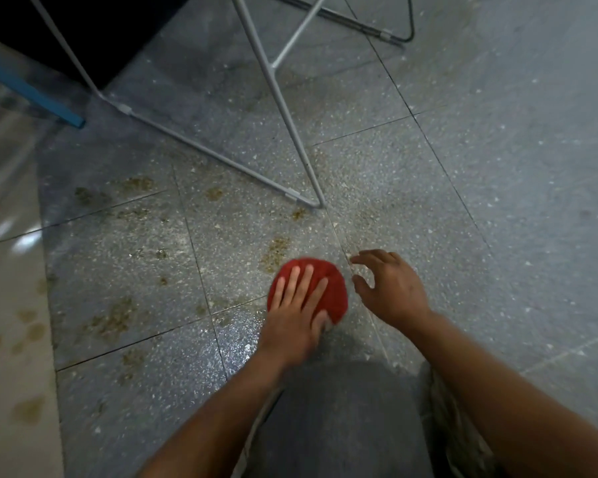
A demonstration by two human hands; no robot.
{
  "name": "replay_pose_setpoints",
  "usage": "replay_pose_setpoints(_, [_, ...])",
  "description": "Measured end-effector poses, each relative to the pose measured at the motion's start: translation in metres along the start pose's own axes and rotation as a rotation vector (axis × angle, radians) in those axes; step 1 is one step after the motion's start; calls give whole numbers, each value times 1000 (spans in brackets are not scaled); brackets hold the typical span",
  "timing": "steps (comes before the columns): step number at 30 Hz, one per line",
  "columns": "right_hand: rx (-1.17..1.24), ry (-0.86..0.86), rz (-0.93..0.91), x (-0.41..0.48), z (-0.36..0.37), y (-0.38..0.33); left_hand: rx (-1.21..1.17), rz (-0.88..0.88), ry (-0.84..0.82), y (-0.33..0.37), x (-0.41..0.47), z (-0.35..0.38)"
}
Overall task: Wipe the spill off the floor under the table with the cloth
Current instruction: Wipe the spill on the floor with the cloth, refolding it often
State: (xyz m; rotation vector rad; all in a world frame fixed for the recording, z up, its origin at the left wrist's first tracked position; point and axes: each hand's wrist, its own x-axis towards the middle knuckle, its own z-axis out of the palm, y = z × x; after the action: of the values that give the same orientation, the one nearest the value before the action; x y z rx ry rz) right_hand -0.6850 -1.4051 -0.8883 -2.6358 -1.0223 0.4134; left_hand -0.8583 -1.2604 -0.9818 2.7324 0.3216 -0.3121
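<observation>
A round red cloth [332,288] lies flat on the speckled grey floor. My left hand [297,312] presses down on it with the fingers spread flat over its top. My right hand [390,291] hovers just right of the cloth, fingers curled and apart, holding nothing. Brownish spill patches [275,255] sit just beyond the cloth's far left edge, and more patches [113,319] are scattered across the tiles to the left. The table's thin white metal legs [290,132] meet the floor a little beyond the cloth.
A blue bar [32,91] slants in at the upper left beside a dark panel [94,32]. A black wire frame [394,32] stands at the top. A pale floor strip [11,305] on the left carries more stains. My knees fill the bottom.
</observation>
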Motion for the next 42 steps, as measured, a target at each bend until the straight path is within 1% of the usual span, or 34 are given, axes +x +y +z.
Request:
replay_pose_setpoints(3, [30, 16, 7, -2, 3, -1, 12, -55, -53, -10, -60, 19])
replay_pose_setpoints(5, [46, 7, 8, -3, 6, -6, 21, -43, -92, -11, -56, 15])
replay_pose_setpoints(6, [50, 1, 7, -3, 7, -10, 18, -31, -99, -9, -42, 5])
replay_pose_setpoints(8, [54, -3, 1, -3, 6, -15, 4, -19, -36, -1, 7, -19])
replay_pose_setpoints(11, [60, 22, -9, 3, 0, -16, 10, -105, -41, 3, 91, -49])
replay_pose_setpoints(13, [48, 21, 0, 6, -5, -13, 40, -138, -66, 2, 110, -53])
replay_pose_setpoints(15, [34, 15, 14, 5, -8, -8, 26, -145, -59, -5, 107, -53])
replay_pose_setpoints(16, [27, 6, 21, 4, -9, -6, -4, -191, -40, -11, 102, -53])
replay_pose_setpoints(19, [10, -19, 37, 1, -12, -1, -46, -434, 11, -22, 103, -58])
replay_pose_setpoints(20, [9, -28, 35, 0, -11, -1, -51, -460, 2, -20, 105, -60])
replay_pose_setpoints(21, [13, -32, 33, 0, -10, -1, -37, -414, -13, -15, 104, -60])
replay_pose_setpoints(23, [30, -27, 42, 2, -9, -1, 43, -171, -42, -13, 102, -59])
replay_pose_setpoints(24, [35, -27, 41, 3, -9, -3, 58, -95, -50, -24, 103, -62])
replay_pose_setpoints(25, [37, -34, 31, 5, -7, -5, 64, -95, -42, -38, 106, -66])
replay_pose_setpoints(26, [41, -43, 20, 6, -6, -9, 58, -170, -20, -52, 110, -70])
replay_pose_setpoints(28, [48, -47, 1, 9, -5, -13, 46, -381, 1, -61, 118, -74])
replay_pose_setpoints(29, [48, -43, -3, 10, -5, -14, 39, -412, -1, -51, 118, -70])
replay_pose_setpoints(30, [45, -39, -5, 12, -6, -15, 44, -372, 6, -36, 115, -64])
replay_pose_setpoints(32, [38, -31, -9, 16, -9, -14, 88, -104, -5, -18, 96, -50])
replay_pose_setpoints(33, [35, -36, -18, 19, -10, -15, 108, 20, -30, -24, 86, -50])
replay_pose_setpoints(34, [33, -49, -30, 20, -11, -17, 115, 69, -46, -38, 77, -53])
replay_pose_setpoints(35, [33, -61, -41, 21, -12, -19, 125, 38, -46, -52, 73, -57])
replay_pose_setpoints(36, [34, -64, -46, 21, -13, -20, 126, -63, -22, -65, 72, -60])
replay_pose_setpoints(38, [32, -65, -42, 23, -14, -20, 82, -337, 8, -70, 74, -61])
replay_pose_setpoints(39, [27, -70, -39, 25, -14, -22, 35, -403, 18, -61, 72, -57])
replay_pose_setpoints(40, [21, -74, -39, 27, -14, -24, 20, -385, 32, -46, 67, -50])
replay_pose_setpoints(41, [19, -79, -43, 28, -14, -27, 26, -295, 35, -31, 53, -39])
replay_pose_setpoints(42, [22, -89, -50, 28, -14, -31, 40, -168, 18, -22, 32, -26])
